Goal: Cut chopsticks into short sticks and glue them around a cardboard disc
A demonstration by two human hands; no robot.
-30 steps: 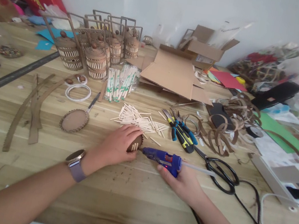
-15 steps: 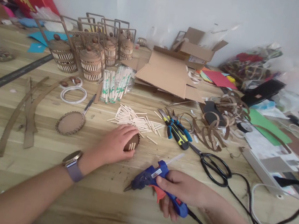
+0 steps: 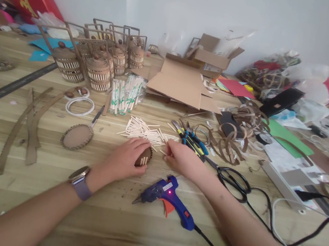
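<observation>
My left hand (image 3: 129,157) is closed around a small round brown cardboard piece (image 3: 145,153) with a toothed rim and a few short sticks standing along its side. My right hand (image 3: 177,156) has its fingers pinched at the right edge of a pile of short wooden sticks (image 3: 144,130), with a stick at the fingertips. Below both hands, a blue glue gun (image 3: 167,197) with an orange trigger lies on the table, its small red light lit. A second toothed cardboard disc (image 3: 77,137) rests flat left of my left hand.
Pliers (image 3: 193,141) and black-handled scissors (image 3: 233,182) lie to the right, near the cables. Curved cardboard strips (image 3: 31,129) are at the left. Behind stand several small lantern-like baskets (image 3: 98,73), wrapped sticks (image 3: 126,95) and flattened cardboard (image 3: 176,80).
My right hand has let go of the glue gun, leaving it on the table, and moved up to the stick pile. My left hand stays around the cardboard piece.
</observation>
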